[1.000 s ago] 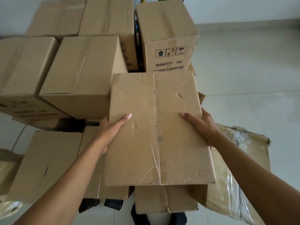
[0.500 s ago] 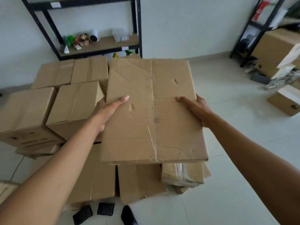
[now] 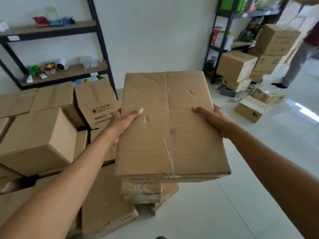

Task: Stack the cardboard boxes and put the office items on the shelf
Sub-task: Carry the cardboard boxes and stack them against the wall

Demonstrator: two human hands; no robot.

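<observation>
I hold a taped cardboard box (image 3: pixel 170 128) in the air at chest height, its top facing me. My left hand (image 3: pixel 124 123) grips its left edge with the thumb lying on top. My right hand (image 3: pixel 212 118) grips the right edge the same way. Several more cardboard boxes (image 3: pixel 39 135) stand piled on the floor to the left. Behind them a black shelf (image 3: pixel 69 73) holds small office items (image 3: pixel 48 67).
Plastic-wrapped boxes (image 3: pixel 143 192) lie on the floor under the held box. A second shelf (image 3: pixel 227 31) stands at the back right with stacked boxes (image 3: pixel 238 64) beside it, and a wooden case (image 3: pixel 250 109) lies on the tiles. A person (image 3: pixel 300 54) stands at the far right.
The box has risen from just above the pile to chest height, both hands keeping their hold. My view has lifted, bringing the shelves and the right side of the room into sight.
</observation>
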